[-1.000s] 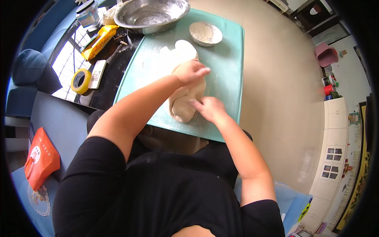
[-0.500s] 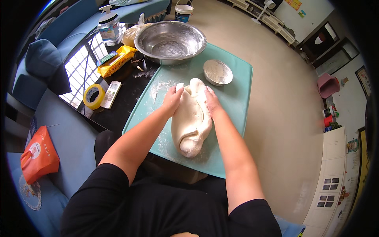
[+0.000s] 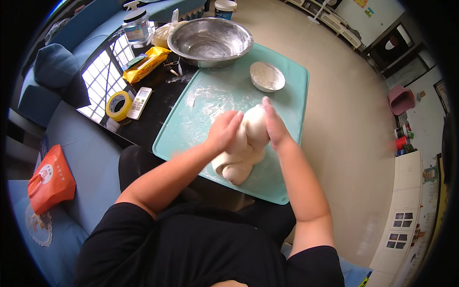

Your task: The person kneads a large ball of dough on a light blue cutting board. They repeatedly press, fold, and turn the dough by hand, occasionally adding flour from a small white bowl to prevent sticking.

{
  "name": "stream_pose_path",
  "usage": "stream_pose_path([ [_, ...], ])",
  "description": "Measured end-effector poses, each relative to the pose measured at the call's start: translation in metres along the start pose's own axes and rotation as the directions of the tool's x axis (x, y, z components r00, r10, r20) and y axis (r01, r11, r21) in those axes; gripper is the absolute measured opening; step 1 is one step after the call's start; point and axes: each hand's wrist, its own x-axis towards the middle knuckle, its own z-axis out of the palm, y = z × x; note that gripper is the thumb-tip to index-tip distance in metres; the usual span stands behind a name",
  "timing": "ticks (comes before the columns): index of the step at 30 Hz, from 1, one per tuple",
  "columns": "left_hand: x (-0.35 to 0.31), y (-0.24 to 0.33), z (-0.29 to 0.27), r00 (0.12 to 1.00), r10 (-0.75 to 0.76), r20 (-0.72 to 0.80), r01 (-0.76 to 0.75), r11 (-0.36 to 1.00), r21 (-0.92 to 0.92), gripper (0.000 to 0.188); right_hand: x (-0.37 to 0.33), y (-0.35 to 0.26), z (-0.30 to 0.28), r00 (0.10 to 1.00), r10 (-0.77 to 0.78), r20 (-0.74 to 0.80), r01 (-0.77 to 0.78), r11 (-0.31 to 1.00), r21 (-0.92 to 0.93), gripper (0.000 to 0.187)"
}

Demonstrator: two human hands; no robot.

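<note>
Open: teal board [image 3: 184, 126] left of left hand [image 3: 224, 131], as far as metal basin [image 3: 210, 62] | Tight: board strip beyond right hand [image 3: 277, 126] | Blocked: mid-board, dough [image 3: 246, 157]; far end, basin, flour bowl [image 3: 269, 89] | Counter [image 3: 161, 98], left: tape roll [image 3: 120, 115], remote [image 3: 139, 104], yellow packet [image 3: 149, 66] obstruct

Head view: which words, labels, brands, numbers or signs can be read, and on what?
Print is located here, not copied out.
Orange bag: pale characters and a round white emblem.
Pump jar: label too small to read.
Yellow packet: lettering too blurred.
Remote control: button marks too small.
Tape roll: any core marks unreadable.
Bucket: label too small.
</note>
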Motion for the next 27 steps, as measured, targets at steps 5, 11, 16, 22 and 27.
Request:
stream_pose_path([
  [5, -0.057, 0.002, 0.014, 0.898, 0.44, -0.019, -0.356, 0.749, 0.559, 0.023, -0.046, 0.036, 0.023, 0.906, -0.423, 0.017, 0.369, 0.769, -0.522, 0.064],
  [11, -0.022, -0.025, 0.013, 0.925, 0.378, 0.036, -0.323, 0.731, 0.601, 0.023, -0.014, 0.069, 0.023, 0.638, -0.755, 0.15, 0.501, 0.259, -0.826, 0.042],
  [16, 0.036, -0.043, 0.01, 0.971, 0.24, -0.018, -0.159, 0.693, 0.703, 0.021, 0.06, 0.066, 0.026, 0.701, -0.712, 0.053, 0.466, 0.399, -0.79, 0.036],
  [22, 0.102, -0.068, 0.004, 0.991, 0.135, 0.004, -0.081, 0.567, 0.82, 0.026, 0.118, 0.057, 0.017, 0.857, -0.515, -0.025, 0.302, 0.539, -0.786, 0.038],
  [27, 0.135, -0.08, 0.0, 1.0, -0.01, -0.014, 0.017, 0.511, 0.859, 0.034, 0.143, 0.055, 0.019, 0.874, -0.472, -0.115, 0.198, 0.562, -0.803, 0.04],
])
